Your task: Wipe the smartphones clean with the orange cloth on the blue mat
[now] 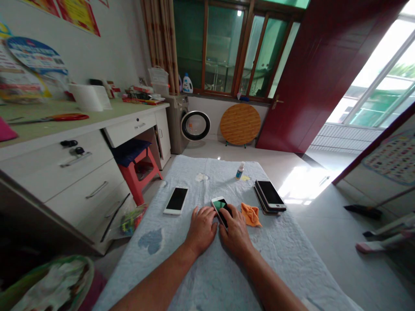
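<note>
On the pale blue cloth, a white phone (219,204) lies face up between my two hands. My right hand (236,231) holds it from the right, with fingers over the dark screen and the thumb at its lower edge. My left hand (201,229) rests against the phone's left side, fingers lying on the cloth and nothing in them. Another white phone (177,200) lies face up to the left. An orange cloth (251,214) is crumpled just right of my right hand. Farther right sits a stack of dark-screened phones (271,195).
A small white bottle with a blue label (239,171) stands near the far edge of the blue-covered table (279,263). To the left are a red stool (138,170), a white desk (78,172) and a bin (89,276). Beyond the table is an open washing machine (177,123).
</note>
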{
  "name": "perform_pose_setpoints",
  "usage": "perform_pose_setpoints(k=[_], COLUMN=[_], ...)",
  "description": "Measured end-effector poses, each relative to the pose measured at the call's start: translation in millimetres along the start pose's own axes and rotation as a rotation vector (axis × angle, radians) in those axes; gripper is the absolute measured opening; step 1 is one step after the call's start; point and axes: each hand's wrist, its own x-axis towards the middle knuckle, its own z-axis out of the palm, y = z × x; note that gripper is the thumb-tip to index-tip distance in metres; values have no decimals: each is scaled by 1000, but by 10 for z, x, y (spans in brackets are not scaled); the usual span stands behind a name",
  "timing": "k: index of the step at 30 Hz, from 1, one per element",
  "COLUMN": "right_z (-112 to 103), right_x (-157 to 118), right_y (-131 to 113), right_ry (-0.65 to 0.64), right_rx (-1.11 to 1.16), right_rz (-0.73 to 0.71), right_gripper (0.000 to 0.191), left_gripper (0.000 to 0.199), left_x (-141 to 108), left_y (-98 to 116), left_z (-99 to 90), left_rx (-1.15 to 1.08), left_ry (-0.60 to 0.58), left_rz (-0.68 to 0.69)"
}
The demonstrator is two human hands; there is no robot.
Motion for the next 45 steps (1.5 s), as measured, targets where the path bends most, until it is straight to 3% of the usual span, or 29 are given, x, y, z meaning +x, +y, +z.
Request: perform_pose_setpoints(k=[9,15,19,22,30,36,41,45], right_z=[30,-63,-51,-3,39,-12,-18,-14], right_x=[16,1,-10,-16,-34,-7,-25,-45], right_y=[47,-31,-57,-26,-11,-28,-87,-136], right_ry=[115,120,121,102,10,53,67,44], right_rx=[131,230,197,154,56,98,62,62], right_rz=[33,20,-8,-8,16,45,30,30], right_gripper=[61,61,66,68,62,50,54,62], left_gripper=[33,46,47,50,70,66,64,70], left_x=[0,-13,-5,12,27,45,21,-3], left_y=[17,62,85,82,5,-32,18,45], left_z=[-52,-85,-83,-84,-64,-39,-49,-74], left_rx=[-204,-729,-1115,-1255,-1417,-1470,-1429,-1548], left_ry=[76,58,-12,-32,-70,-75,-119,-168], left_rz=[-16,4,-88,-166,-291,-226,-243,-202])
